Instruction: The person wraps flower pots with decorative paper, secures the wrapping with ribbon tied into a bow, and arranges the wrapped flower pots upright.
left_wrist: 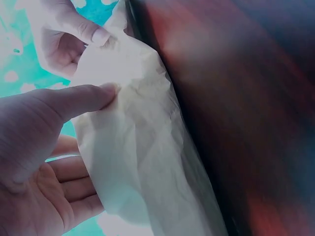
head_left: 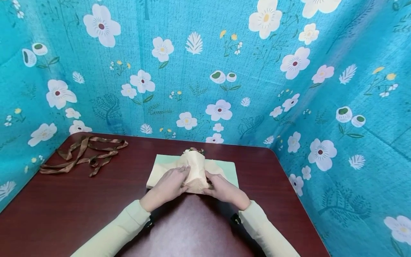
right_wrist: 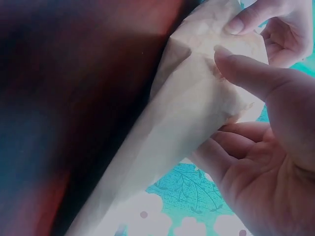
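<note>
A small bunch of flowers [head_left: 192, 150] peeks out of the far end of cream wrapping paper [head_left: 195, 167], folded around it in the middle of the table. Beneath the paper lies a pale green sheet [head_left: 228, 167]. My left hand [head_left: 170, 184] grips the near left side of the wrap, its thumb pressing on the paper in the left wrist view. On the opposite side, my right hand [head_left: 224, 187] holds the wrap between its thumb and the fingers tucked beneath. Creases run across the paper [right_wrist: 187, 98] near both thumbs. The stems are hidden inside.
A brown ribbon [head_left: 57, 169] lies in loose loops at the far left of the dark red-brown table [head_left: 106, 210]. Teal floral cloth [head_left: 192, 82] hangs behind the table and along its right side.
</note>
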